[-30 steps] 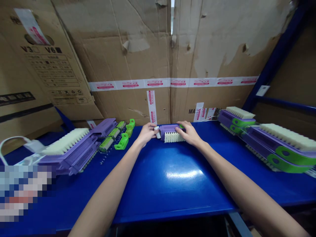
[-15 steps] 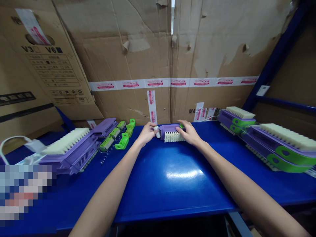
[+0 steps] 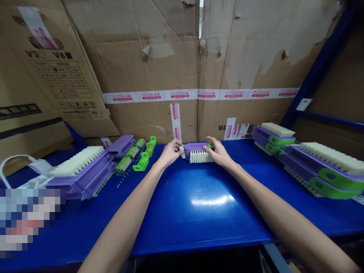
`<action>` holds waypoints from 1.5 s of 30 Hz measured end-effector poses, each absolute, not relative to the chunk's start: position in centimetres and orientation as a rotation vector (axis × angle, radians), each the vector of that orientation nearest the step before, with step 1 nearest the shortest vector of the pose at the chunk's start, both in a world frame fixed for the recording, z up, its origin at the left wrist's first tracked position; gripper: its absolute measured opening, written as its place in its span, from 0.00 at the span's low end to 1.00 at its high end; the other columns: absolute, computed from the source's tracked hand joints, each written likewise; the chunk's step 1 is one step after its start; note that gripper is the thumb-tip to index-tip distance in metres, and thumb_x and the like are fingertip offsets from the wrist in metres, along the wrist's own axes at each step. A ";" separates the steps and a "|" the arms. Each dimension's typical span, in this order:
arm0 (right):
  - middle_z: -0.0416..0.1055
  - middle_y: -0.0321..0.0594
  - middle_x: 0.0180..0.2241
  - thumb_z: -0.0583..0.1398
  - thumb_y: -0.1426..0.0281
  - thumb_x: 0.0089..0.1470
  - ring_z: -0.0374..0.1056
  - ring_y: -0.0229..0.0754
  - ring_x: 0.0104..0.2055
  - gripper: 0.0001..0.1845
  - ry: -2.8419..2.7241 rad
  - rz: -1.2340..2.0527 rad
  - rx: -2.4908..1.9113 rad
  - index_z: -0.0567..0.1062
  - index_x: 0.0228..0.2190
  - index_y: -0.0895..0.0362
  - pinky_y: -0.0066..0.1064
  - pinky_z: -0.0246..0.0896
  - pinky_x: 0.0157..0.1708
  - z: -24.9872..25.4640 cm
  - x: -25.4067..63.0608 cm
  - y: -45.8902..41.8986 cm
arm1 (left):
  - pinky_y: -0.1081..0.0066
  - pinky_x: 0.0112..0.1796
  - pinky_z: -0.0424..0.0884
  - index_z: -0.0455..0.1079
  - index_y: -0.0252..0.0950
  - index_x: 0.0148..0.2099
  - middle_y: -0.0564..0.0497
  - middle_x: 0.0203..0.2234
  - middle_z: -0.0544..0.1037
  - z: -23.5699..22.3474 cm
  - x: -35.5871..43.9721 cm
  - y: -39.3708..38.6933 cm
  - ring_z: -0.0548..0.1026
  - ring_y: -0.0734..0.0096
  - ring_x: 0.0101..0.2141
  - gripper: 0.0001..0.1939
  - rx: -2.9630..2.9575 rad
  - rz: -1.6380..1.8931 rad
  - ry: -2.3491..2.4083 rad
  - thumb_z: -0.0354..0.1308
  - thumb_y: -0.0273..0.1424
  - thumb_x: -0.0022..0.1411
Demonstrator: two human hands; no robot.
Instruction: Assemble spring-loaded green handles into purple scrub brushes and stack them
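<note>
A purple brush block with cream bristles along its front side lies at the back of the blue table. My right hand is closed around its right end, where a bit of a green end piece shows. At the block's left end, my left hand pinches a small white part. That part sits right against the block's end; fingers hide some of it, so whether it is fastened there I cannot tell.
On the left are stacked purple brushes, a row of yellow-green battery-like blocks, small springs, and green end caps. More purple brushes with green ends stand on the right. Cardboard walls the back.
My left hand has shifted slightly toward the block, and its fingers now cover the white part differently. My right hand and the brush block stay almost in place.
</note>
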State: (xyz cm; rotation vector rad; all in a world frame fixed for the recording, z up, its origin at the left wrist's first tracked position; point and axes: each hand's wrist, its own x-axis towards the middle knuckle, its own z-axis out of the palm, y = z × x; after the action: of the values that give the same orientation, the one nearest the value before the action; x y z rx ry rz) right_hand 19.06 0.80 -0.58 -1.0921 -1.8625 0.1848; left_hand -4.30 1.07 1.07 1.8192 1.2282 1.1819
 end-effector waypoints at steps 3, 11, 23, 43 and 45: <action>0.71 0.47 0.46 0.56 0.60 0.53 0.66 0.49 0.47 0.23 -1.829 0.244 -1.081 0.67 0.49 0.56 0.44 0.60 0.48 -0.6 18.9 0.9 | 0.72 0.35 0.69 0.69 0.34 0.40 0.51 0.29 0.76 1.1 -4.2 1.1 0.73 0.72 0.29 0.18 1.853 1.185 1.298 0.62 0.22 0.44; 0.72 0.46 0.44 0.57 0.60 0.53 0.68 0.47 0.45 0.21 -1.828 0.258 -1.054 0.69 0.46 0.56 0.42 0.62 0.46 -0.2 18.9 0.6 | 0.72 0.33 0.69 0.73 0.32 0.39 0.48 0.28 0.78 1.3 -4.2 1.0 0.75 0.67 0.30 0.17 1.871 1.141 1.373 0.63 0.22 0.42; 0.76 0.43 0.38 0.59 0.56 0.52 0.71 0.49 0.39 0.22 -2.076 -0.220 -1.205 0.73 0.47 0.51 0.38 0.63 0.37 1.5 17.8 -0.8 | 0.72 0.30 0.69 0.75 0.33 0.39 0.48 0.29 0.79 2.6 -2.7 -0.6 0.75 0.66 0.28 0.16 2.065 1.042 1.381 0.63 0.22 0.43; 0.76 0.44 0.38 0.60 0.58 0.51 0.71 0.48 0.39 0.20 -1.859 -0.146 -1.066 0.73 0.44 0.54 0.38 0.64 0.41 0.7 17.9 -1.0 | 0.61 0.39 0.74 0.68 0.32 0.49 0.37 0.34 0.79 2.6 -2.7 -0.5 0.78 0.58 0.35 0.26 0.994 0.905 1.032 0.59 0.45 0.54; 0.76 0.44 0.38 0.60 0.57 0.51 0.71 0.49 0.39 0.20 -1.851 -0.120 -1.065 0.73 0.45 0.54 0.39 0.64 0.41 0.7 17.9 -0.9 | 0.61 0.39 0.74 0.67 0.33 0.50 0.37 0.35 0.79 2.8 -2.8 -0.6 0.78 0.58 0.35 0.26 0.978 0.884 1.006 0.58 0.47 0.55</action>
State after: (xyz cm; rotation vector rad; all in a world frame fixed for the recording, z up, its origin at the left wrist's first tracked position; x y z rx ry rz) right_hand 17.87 -0.93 0.72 -1.0647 -1.8506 -0.1202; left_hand -2.81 -0.62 2.80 0.9775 1.0058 0.8836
